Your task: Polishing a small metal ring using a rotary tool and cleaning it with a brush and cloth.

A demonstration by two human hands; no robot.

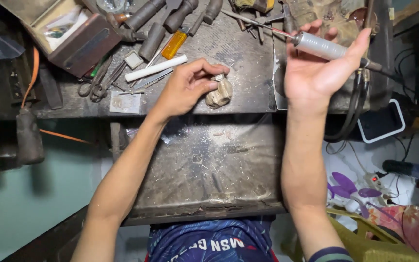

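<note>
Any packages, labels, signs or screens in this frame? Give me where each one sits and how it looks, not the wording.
Open box: top left of the workbench, brown walls, pale lining, small clear bags inside.
Clear plastic bag: far left, beside the box, crumpled.
Small paper slip: front edge of the bench, left of the left hand, pale rectangle, faint marks.
White-edged dark panel: right, below the right hand; a screen or not, cannot tell.
No signs seen.

The left hand [186,86] pinches a small metal piece [217,77] atop a putty lump [219,93] on the bench [248,53]; the right hand [316,68] grips a rotary handpiece [323,47] (palm facing up), raised above the bench.
</note>
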